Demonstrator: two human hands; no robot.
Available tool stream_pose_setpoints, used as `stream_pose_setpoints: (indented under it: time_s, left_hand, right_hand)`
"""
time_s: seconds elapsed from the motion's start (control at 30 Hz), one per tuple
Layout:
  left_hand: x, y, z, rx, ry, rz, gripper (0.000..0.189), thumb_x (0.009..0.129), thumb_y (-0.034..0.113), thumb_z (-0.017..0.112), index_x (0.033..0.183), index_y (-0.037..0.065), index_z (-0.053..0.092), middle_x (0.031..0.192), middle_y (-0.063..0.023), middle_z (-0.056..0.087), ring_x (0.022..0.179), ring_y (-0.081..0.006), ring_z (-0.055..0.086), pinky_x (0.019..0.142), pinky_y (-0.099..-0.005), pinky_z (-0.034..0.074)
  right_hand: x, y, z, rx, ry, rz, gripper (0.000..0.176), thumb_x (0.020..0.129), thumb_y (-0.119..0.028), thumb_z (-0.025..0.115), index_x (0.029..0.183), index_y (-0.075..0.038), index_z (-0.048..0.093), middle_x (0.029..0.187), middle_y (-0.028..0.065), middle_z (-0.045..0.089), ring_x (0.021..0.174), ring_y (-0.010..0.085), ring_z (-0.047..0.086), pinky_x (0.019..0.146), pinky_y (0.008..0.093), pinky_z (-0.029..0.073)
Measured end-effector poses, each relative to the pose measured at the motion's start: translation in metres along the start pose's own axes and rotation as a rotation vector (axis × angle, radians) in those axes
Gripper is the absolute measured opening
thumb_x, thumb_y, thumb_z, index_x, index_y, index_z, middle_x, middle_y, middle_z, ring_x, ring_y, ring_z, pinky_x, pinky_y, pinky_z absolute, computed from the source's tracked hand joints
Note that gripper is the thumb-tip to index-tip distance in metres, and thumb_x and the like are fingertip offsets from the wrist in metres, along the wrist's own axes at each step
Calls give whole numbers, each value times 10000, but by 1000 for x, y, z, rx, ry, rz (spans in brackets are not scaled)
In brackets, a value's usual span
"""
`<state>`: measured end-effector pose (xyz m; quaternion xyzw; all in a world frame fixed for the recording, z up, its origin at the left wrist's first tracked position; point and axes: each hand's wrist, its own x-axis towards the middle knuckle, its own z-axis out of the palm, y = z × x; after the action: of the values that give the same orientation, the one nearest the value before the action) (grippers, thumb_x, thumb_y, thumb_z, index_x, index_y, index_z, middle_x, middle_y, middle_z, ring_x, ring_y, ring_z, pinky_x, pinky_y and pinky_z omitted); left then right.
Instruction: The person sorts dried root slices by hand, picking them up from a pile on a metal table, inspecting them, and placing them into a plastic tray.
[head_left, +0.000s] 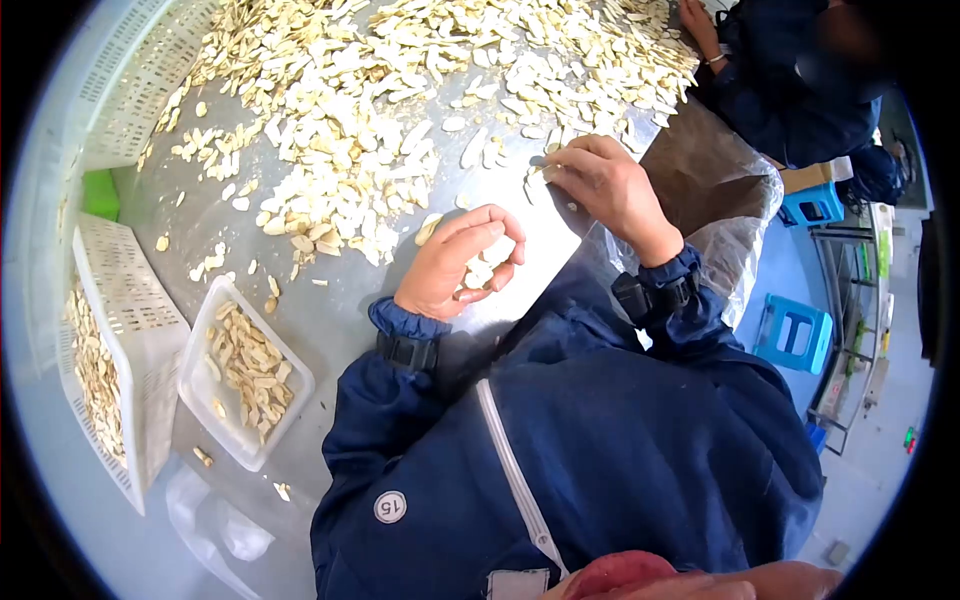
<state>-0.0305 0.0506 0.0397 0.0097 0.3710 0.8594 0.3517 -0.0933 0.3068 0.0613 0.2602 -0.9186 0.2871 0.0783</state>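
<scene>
My left hand (462, 262) is cupped with its fingers curled around several pale dried slices (480, 270), just above the metal table. To its right, my right hand (610, 190) has thumb and fingers pinched at a thin slice (534, 182) by the brightly lit table edge. How firmly the fingertips hold that slice is hard to see. A large spread of cream-coloured dried root-like slices (335, 130) covers the metal table (225, 200) beyond both hands. One loose slice (428, 229) lies beside my left hand.
On the left stand a clear plastic tub (300, 372) of browner slices and a white perforated basket (125, 300). A plastic-lined container (745, 200) sits at the right. Behind it, a co-worker's hand (700, 28) reaches the pile. Blue stools (795, 335) stand on the floor.
</scene>
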Motion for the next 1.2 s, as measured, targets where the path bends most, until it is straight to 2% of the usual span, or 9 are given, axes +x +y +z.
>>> stream_pose_setpoints:
  time_s: [0.2,0.3,0.43,0.53,0.6,0.77,0.9,1.07,1.2]
  left_hand:
    - [3,-4,-3,-46,2,26,262,1073,259,505,1072,10,585,946,-111,634,603,-84,549,388,-178,305]
    - [2,-3,-1,-41,17,28,300,1088,291,486,1081,9,587,954,-108,640,598,-77,551,383,-174,305]
    - [6,-4,-3,-124,46,13,390,1113,364,445,1108,4,594,985,-131,657,596,-89,576,365,-172,324]
    - [7,-4,1,-256,73,19,434,1121,400,426,1129,1,596,1003,-150,666,601,-105,596,355,-172,339]
    - [7,-6,-3,-275,48,43,437,1123,402,424,1138,-1,594,1010,-159,669,615,-117,610,353,-172,347]
    - [5,-9,-10,-215,19,85,363,1104,364,486,1114,13,581,1023,-151,647,658,-123,592,356,-165,351]
    - [6,-11,-18,-297,-28,124,344,1094,357,516,1129,19,571,1042,-148,638,670,-119,584,359,-162,350]
    - [7,-15,-22,-359,-30,153,333,1075,354,553,1139,27,558,1054,-133,623,692,-110,587,371,-156,347]
    - [8,-14,-22,-375,-26,154,318,1065,344,569,1141,35,548,1068,-122,608,709,-111,593,383,-155,351]
  right_hand:
    - [-4,-6,-4,43,-165,220,208,942,-208,746,1099,-71,740,938,111,704,888,282,701,804,360,559]
    - [-10,-11,-3,250,-152,444,225,986,-216,733,1130,-43,732,937,75,723,887,178,713,786,309,551]
    - [-17,-38,-10,696,-218,408,266,1026,-215,711,1224,-37,725,1019,12,750,905,69,643,821,258,533]
    - [-4,-31,-15,486,-89,360,281,1026,-242,692,1205,-31,735,1047,66,761,910,118,678,835,276,540]
    - [11,-5,-13,82,126,381,223,980,-172,695,1144,-28,742,1002,143,752,900,244,719,810,341,561]
    - [16,3,3,-235,34,218,303,915,-140,718,1211,-73,719,981,124,719,927,334,672,821,423,551]
    - [7,4,1,-86,-19,29,368,895,-112,737,1262,-105,705,1051,119,716,955,317,680,837,399,555]
    - [-14,23,-28,-14,69,343,236,934,-87,707,1162,-40,749,1058,166,733,923,303,714,813,375,569]
    - [-19,21,-23,-3,36,306,199,952,-117,692,1130,-74,768,1048,149,732,920,321,711,806,387,568]
